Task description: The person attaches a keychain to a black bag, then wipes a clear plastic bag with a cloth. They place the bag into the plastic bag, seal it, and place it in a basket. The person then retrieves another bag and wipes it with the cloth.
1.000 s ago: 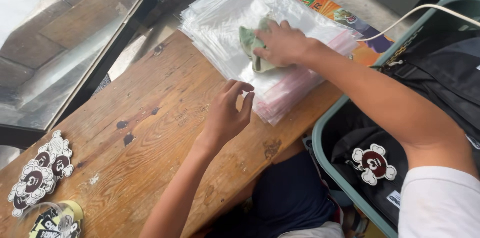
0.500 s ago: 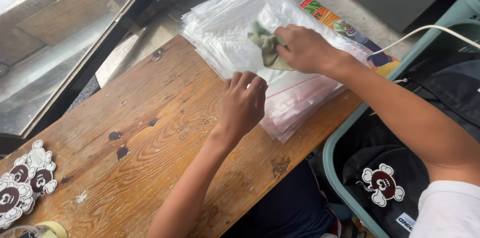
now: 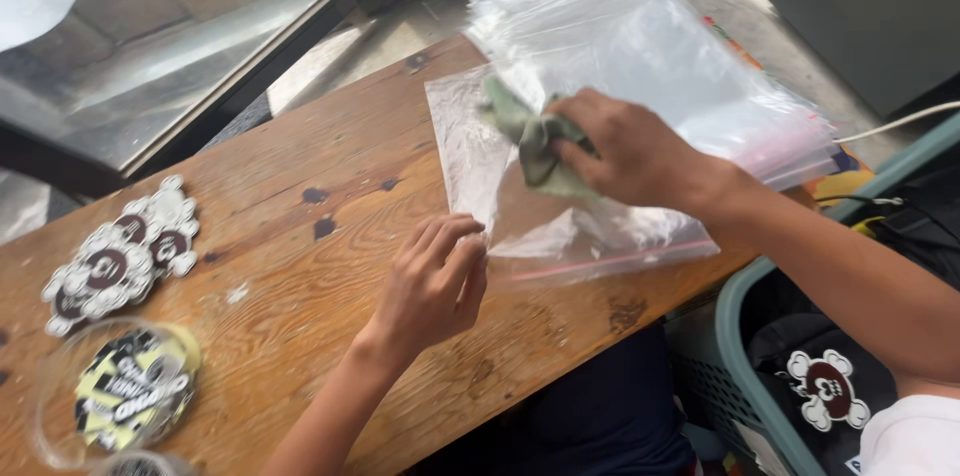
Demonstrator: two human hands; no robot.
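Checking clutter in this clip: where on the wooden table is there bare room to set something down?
Bare wood lies between the patches at the left and the left hand, and along the near edge below that hand. The right end is crowded: the bag stack, one loose bag, and the right hand holding green cloth.

A clear plastic bag (image 3: 560,226) with a pink zip strip lay flat on the wooden table, its edge lifted. A crumpled green cloth (image 3: 528,136) sat bunched on it.
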